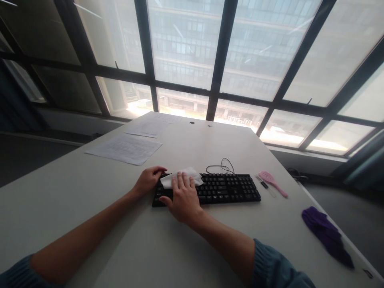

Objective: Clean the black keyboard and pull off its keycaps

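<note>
A black keyboard [228, 189] lies on the white table with a white wipe [168, 183] spread over its left part. My right hand [185, 198] rests flat on the wipe, fingers stretched forward and thumb out to the side, pressing it onto the keys. At the keyboard's upper left corner, my left hand [147, 180] has its fingers curled over the edge. The keyboard's thin cable [220, 165] loops behind it.
On the right lie a pink brush [273, 184], a small tool with a black grip [264, 185] and a purple cloth [325, 234]. Printed paper sheets [124, 149] sit at the far left of the table [186, 248]. Windows [186, 44] stand beyond it.
</note>
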A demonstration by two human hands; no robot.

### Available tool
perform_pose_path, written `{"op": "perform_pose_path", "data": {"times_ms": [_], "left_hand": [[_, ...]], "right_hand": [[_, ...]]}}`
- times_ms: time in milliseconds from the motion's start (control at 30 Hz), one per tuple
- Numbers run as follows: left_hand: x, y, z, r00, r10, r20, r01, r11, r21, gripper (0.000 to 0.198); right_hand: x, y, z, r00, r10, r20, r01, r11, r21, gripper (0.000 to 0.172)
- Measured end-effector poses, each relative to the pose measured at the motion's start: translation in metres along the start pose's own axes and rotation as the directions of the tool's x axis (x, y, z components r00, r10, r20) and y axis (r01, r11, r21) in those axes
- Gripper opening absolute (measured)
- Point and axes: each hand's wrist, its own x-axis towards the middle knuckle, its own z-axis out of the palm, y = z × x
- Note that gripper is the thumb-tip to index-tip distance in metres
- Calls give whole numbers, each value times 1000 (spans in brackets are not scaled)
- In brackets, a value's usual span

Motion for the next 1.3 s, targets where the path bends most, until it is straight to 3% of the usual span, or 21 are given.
{"op": "perform_pose_path", "data": {"times_ms": [100, 200, 300, 400, 533, 633, 700, 800, 967, 1200, 1300], "left_hand": [[-1, 1, 0, 1000, -9, 3, 9, 999, -37, 44], [-3, 5, 0, 999, 30, 31, -28, 998, -62, 48], [-9, 10, -2, 981, 177, -78, -173, 983, 56, 44], [-23, 15, -5, 912, 367, -182, -315, 912, 262, 36], [-51, 16, -4, 867, 485, 113, -493, 801, 340, 35], [-66, 13, -4, 833, 486, 263, -553, 731, 400, 43], [-69, 11, -5, 835, 466, 291, -550, 702, 453, 43], [-67, 12, -9, 865, 440, 240, -498, 706, 503, 39], [-61, 17, -11, 898, 420, 135, -429, 760, 489, 42], [-61, 11, -5, 857, 442, 265, -515, 731, 447, 51], [-60, 5, -4, 868, 418, 266, -496, 728, 473, 51]], "right_hand": [[-3, -5, 0, 998, -68, 4, 68, 998, 8, 82], [-5, -6, 0, 999, -50, -11, 50, 998, 23, 82], [-4, -5, -2, 999, -20, -38, 21, 999, 29, 84], [-3, -3, -6, 998, -7, -65, 9, 1000, 30, 87], [-4, 4, -12, 996, 14, -91, -11, 1000, 28, 73], [-12, 13, -15, 997, -6, -78, 9, 999, 32, 67], [-20, 18, -16, 996, -63, -58, 66, 997, 41, 67], [-28, 22, -20, 989, -141, -42, 143, 988, 51, 63], [-27, 20, -26, 992, -117, -41, 118, 993, 26, 64], [-24, 16, -17, 990, -138, -25, 138, 990, 23, 65], [-24, 15, -15, 990, -140, -21, 140, 990, 8, 65]]}}
